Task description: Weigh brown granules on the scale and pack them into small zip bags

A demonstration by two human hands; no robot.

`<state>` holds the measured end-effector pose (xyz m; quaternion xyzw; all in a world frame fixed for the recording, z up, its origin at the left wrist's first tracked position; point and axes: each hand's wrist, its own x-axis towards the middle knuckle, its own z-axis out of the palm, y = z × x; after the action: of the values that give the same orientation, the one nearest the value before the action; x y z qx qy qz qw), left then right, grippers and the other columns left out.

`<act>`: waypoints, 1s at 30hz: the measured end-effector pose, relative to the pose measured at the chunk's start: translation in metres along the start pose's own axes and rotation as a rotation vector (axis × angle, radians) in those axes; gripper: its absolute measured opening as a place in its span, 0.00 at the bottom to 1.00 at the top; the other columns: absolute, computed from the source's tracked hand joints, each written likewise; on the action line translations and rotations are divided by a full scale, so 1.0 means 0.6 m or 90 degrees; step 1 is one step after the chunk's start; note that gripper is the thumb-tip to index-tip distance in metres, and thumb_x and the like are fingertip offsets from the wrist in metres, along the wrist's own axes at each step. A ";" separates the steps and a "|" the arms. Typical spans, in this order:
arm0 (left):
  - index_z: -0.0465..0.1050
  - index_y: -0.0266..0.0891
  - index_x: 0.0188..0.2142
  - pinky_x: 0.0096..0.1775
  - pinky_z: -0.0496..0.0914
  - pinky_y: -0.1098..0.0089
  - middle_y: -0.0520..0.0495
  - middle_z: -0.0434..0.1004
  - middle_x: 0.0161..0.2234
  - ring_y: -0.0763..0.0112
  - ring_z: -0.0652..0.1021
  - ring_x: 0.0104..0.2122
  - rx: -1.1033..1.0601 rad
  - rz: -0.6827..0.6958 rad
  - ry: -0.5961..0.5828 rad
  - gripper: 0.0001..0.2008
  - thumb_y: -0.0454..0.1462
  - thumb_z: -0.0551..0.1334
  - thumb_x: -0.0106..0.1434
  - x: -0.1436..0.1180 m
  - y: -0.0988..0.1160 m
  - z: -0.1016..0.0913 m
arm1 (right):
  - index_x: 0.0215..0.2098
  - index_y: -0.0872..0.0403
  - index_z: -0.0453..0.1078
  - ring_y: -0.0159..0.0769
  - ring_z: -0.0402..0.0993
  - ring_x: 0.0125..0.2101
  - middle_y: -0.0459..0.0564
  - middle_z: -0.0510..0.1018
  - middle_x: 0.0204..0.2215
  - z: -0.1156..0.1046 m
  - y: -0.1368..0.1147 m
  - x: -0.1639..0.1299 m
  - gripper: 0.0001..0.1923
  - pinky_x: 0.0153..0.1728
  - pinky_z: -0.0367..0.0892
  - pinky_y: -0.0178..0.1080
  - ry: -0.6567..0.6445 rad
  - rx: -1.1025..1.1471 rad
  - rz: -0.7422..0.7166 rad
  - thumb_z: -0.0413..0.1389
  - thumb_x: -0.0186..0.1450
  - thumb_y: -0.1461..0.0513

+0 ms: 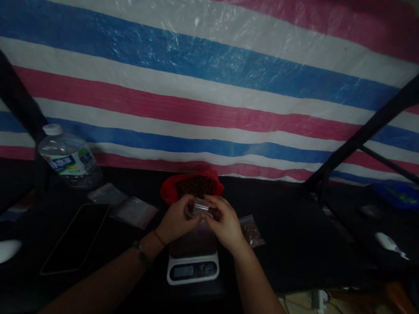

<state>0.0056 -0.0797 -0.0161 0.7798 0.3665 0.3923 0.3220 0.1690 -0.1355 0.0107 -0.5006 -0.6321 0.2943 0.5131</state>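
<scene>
Head view: we pinch a small clear plastic zip bag [201,207] between left hand [178,221] and right hand [224,223], above the white digital kitchen scale [194,261]. At 12 o'clock from it sits a red bag of dark beans [192,186]; at 9 o'clock, a clear water bottle [68,157].

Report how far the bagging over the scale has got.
Done: one filled bag lies right of the scale. In hand: both hands, left hand and right hand, hold a small clear bag above the scale. Left: the red bag is full of dark bits, and empty bags wait.
</scene>
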 end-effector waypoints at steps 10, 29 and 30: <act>0.65 0.40 0.38 0.35 0.69 0.69 0.51 0.73 0.33 0.69 0.75 0.33 0.051 -0.103 0.056 0.14 0.39 0.65 0.53 -0.027 0.022 0.014 | 0.46 0.51 0.67 0.35 0.71 0.42 0.49 0.71 0.41 -0.021 0.012 0.007 0.22 0.42 0.72 0.38 -0.094 -0.001 -0.009 0.56 0.53 0.69; 0.65 0.38 0.39 0.38 0.69 0.70 0.50 0.72 0.33 0.71 0.75 0.33 0.006 -0.061 0.146 0.11 0.38 0.62 0.57 -0.041 -0.054 -0.040 | 0.57 0.50 0.65 0.47 0.60 0.58 0.55 0.69 0.54 0.031 0.075 -0.029 0.28 0.59 0.55 0.54 -0.020 -0.210 -0.114 0.60 0.58 0.60; 0.65 0.38 0.38 0.38 0.69 0.70 0.50 0.72 0.33 0.71 0.75 0.33 0.019 -0.054 0.139 0.11 0.38 0.62 0.57 -0.041 -0.049 -0.038 | 0.56 0.50 0.65 0.45 0.60 0.58 0.55 0.69 0.54 0.028 0.066 -0.026 0.25 0.60 0.55 0.53 -0.003 -0.197 -0.121 0.58 0.61 0.59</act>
<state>-0.0333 -0.0797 -0.0374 0.7209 0.4379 0.4556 0.2845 0.1657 -0.1347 -0.0352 -0.5110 -0.7155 0.1450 0.4537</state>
